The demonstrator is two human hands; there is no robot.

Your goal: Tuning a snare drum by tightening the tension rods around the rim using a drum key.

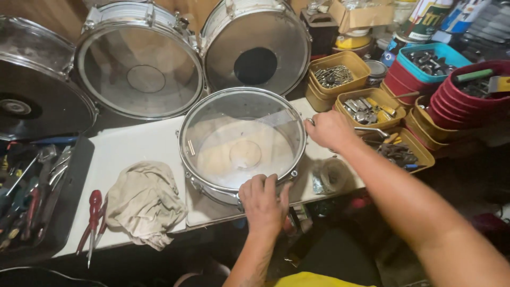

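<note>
A snare drum (241,143) with a clear head and a chrome rim lies flat on a white work surface (133,151). My left hand (263,204) grips the near rim of the drum, fingers curled over the hoop. My right hand (330,129) is closed at the drum's right rim on a small metal tool (372,129) whose handle sticks out to the right. Through the clear head I see the lower skin and the shell's inside.
Three more drums (141,66) lean at the back. A crumpled cloth (144,202) and red-handled pliers (93,215) lie left. A dark tray of hand tools (32,191) sits far left. Yellow tubs (340,74) and red tubs (467,98) of hardware crowd the right.
</note>
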